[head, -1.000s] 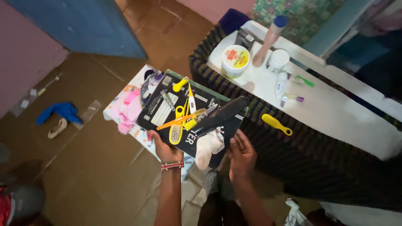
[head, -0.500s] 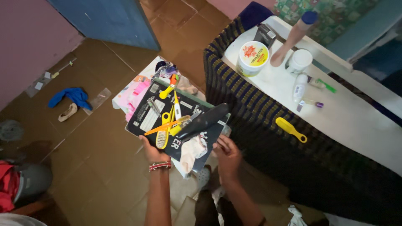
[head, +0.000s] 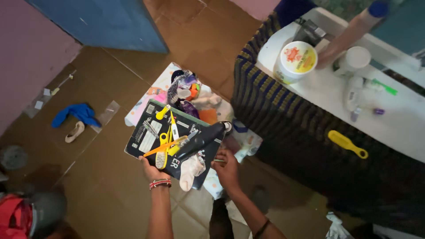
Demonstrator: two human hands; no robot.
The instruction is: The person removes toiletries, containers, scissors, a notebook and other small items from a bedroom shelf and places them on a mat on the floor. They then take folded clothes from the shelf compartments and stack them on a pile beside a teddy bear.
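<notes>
The left hand (head: 151,167) grips the near edge of a dark flat pack (head: 175,144) at lower centre of the frame, fingers closed on it. The right hand (head: 226,167) closes on the pack's right corner, beside a thin stick-like item I cannot make out. The pack is held level above the floor; on it lie yellow grooming tools (head: 166,144), a dark long pouch (head: 203,139) and a small white sock (head: 191,170). So the pack looks loaded and carried, not yet set down anywhere.

Just beyond it, towards centre frame, a heap of small clothes (head: 188,93) lies on a mat. To the right, a striped cloth drapes a white worktop (head: 398,119) holding a white tub with a yellow lid (head: 295,61), a tall bottle (head: 349,33) and a yellow comb (head: 347,144). A blue cloth (head: 75,113) lies on the brown tiled floor (head: 88,190) at left.
</notes>
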